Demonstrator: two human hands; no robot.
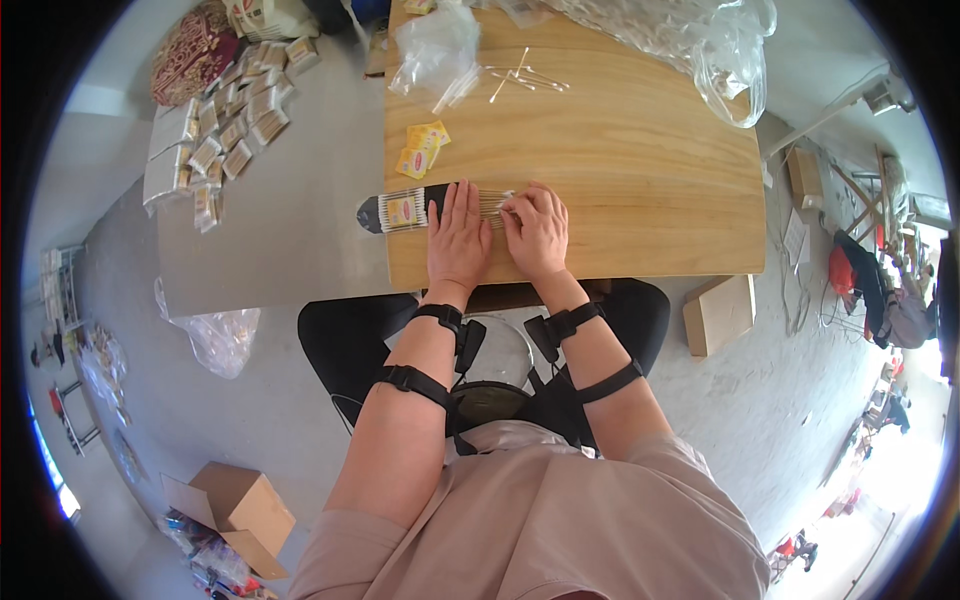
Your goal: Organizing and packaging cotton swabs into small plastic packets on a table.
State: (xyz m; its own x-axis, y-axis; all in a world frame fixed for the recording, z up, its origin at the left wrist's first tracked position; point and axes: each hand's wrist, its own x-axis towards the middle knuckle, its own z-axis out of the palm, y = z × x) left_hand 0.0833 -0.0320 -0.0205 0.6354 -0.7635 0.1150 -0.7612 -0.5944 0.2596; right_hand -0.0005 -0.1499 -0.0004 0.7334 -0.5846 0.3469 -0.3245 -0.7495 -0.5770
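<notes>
A row of cotton swabs (492, 203) lies at the front of the wooden table, with white tips at its right end. Beneath the row is a dark strip with a rounded left end (369, 214). A small yellow card (402, 211) rests on the swabs at the left. My left hand (458, 240) lies flat across the middle of the strip, fingers stretched out, hiding part of it. With bent fingers, my right hand (538, 232) pinches at the swabs' right end; its fingertips partly cover the tips.
Yellow cards (423, 150) lie beyond the strip. Loose swabs (525, 78) are scattered near a clear plastic bag (437, 45), and a larger bag (728, 75) covers the far right corner. Packed swab bundles (235, 125) spread over the grey table (300, 230) at left.
</notes>
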